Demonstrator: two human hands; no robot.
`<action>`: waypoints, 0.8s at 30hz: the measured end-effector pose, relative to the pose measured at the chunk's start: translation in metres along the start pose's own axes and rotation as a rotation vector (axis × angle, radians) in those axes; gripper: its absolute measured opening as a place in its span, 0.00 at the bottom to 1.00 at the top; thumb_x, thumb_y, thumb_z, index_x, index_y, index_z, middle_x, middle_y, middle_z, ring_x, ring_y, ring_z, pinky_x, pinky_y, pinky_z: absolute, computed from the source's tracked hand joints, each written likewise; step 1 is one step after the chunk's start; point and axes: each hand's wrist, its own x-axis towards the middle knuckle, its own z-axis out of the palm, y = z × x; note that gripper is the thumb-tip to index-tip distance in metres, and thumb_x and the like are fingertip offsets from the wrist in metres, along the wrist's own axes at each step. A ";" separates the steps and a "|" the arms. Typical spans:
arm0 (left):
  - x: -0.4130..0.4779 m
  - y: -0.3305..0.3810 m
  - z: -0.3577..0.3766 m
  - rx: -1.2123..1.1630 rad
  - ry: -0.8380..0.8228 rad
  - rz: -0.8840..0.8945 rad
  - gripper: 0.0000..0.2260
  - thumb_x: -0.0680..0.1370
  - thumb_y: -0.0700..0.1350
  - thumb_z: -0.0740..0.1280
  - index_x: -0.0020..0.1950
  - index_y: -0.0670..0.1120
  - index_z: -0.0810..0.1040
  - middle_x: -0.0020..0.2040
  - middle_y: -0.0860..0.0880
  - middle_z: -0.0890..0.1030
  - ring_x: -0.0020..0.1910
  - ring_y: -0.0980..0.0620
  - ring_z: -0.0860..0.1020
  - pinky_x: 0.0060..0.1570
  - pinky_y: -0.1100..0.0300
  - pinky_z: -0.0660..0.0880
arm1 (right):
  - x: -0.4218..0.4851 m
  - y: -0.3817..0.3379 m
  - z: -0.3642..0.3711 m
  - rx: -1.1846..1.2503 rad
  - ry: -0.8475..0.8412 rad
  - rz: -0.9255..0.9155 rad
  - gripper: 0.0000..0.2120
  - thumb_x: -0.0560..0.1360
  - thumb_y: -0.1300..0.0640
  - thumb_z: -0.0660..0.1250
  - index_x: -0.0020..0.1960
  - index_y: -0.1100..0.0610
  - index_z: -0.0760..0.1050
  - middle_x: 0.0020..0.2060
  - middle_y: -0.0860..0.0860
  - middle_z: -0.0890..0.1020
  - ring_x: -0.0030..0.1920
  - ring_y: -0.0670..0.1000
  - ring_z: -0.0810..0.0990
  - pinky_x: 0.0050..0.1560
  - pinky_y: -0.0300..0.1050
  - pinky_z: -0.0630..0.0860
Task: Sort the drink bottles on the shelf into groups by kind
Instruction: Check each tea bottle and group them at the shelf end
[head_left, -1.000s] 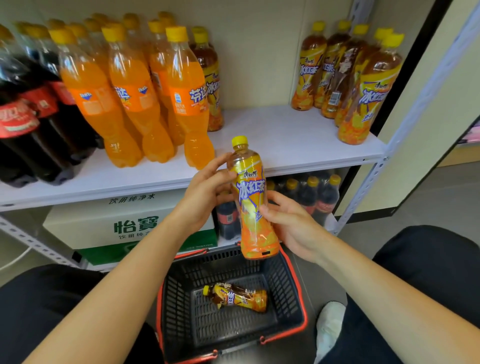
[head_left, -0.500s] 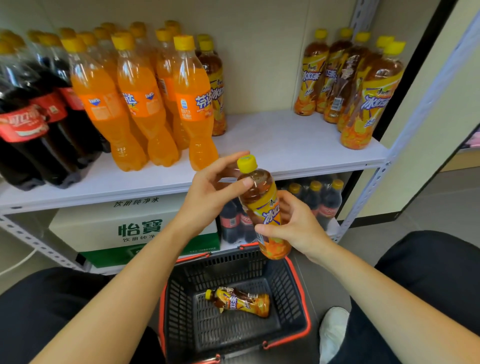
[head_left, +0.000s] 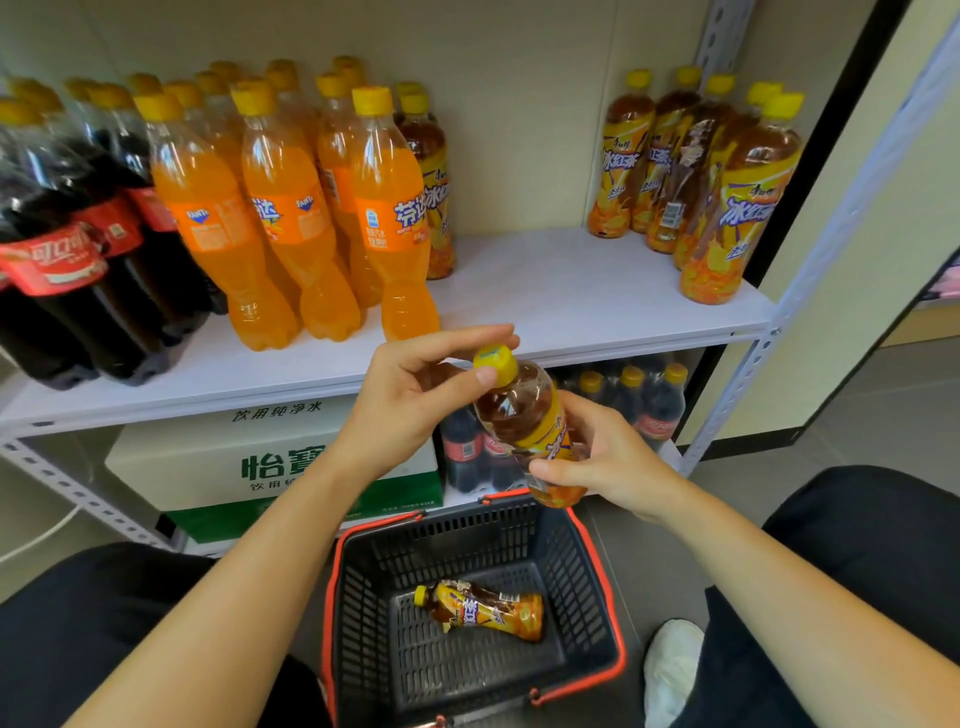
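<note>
**Tea btl in both hands over basket, not shelved yet**

Iced tea bottle (head_left: 524, 415) is in the air in front of the shelf (head_left: 571, 291) edge, just above the far rim of the basket (head_left: 597, 571). It's tilted, cap (head_left: 496, 364) up-left and base down-right, and touches neither.

L: left hand (head_left: 410, 400) pinches the cap/neck end, thumb on the cap's near side, index arched over the top.
R: right hand (head_left: 608, 457) wraps the lower body, thumb across the label.

Handling (my read):
- Looks full, so some heft, but fine for one hand.
- Thin PET, so the wall gives if squeezed. Sleeve label prob slick.
- Stiff spots are the neck under the cap and the base.
- Best hold: R round the mid body at the label, L only steadying the neck.
- Don't carry by the cap alone, it could twist.
- Not fragile. A drop prob just dents it.

Where it goes: tea group (head_left: 691, 176) stands at the R end of the shelf with bare board beside it, so set it upright there. Orange sodas (head_left: 291, 218) are mid-left, colas (head_left: 67, 249) far left.

Left to do:
- Stray tea (head_left: 434, 192) stands behind the orange sodas, wrong group.
- Second tea bottle (head_left: 483, 610) lies on its side in the basket bottom.
</note>
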 end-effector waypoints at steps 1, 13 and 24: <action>0.000 0.002 -0.003 -0.001 -0.050 -0.017 0.15 0.80 0.34 0.67 0.67 0.43 0.79 0.61 0.45 0.85 0.63 0.48 0.82 0.57 0.59 0.79 | -0.001 0.000 0.000 0.017 -0.029 0.011 0.30 0.72 0.57 0.77 0.72 0.52 0.72 0.62 0.49 0.83 0.64 0.50 0.81 0.64 0.45 0.78; -0.003 0.003 -0.007 0.037 0.088 0.086 0.11 0.74 0.35 0.74 0.55 0.44 0.85 0.57 0.46 0.86 0.55 0.45 0.85 0.53 0.57 0.81 | -0.004 -0.009 0.006 0.129 -0.088 0.052 0.26 0.72 0.59 0.76 0.68 0.54 0.76 0.61 0.52 0.84 0.64 0.53 0.81 0.63 0.43 0.78; -0.009 -0.029 0.003 -0.200 0.056 -0.344 0.28 0.75 0.43 0.73 0.74 0.52 0.72 0.67 0.54 0.81 0.61 0.52 0.82 0.55 0.56 0.80 | -0.006 -0.023 0.014 0.426 0.148 0.173 0.22 0.73 0.53 0.72 0.63 0.61 0.77 0.55 0.63 0.85 0.56 0.61 0.85 0.56 0.53 0.83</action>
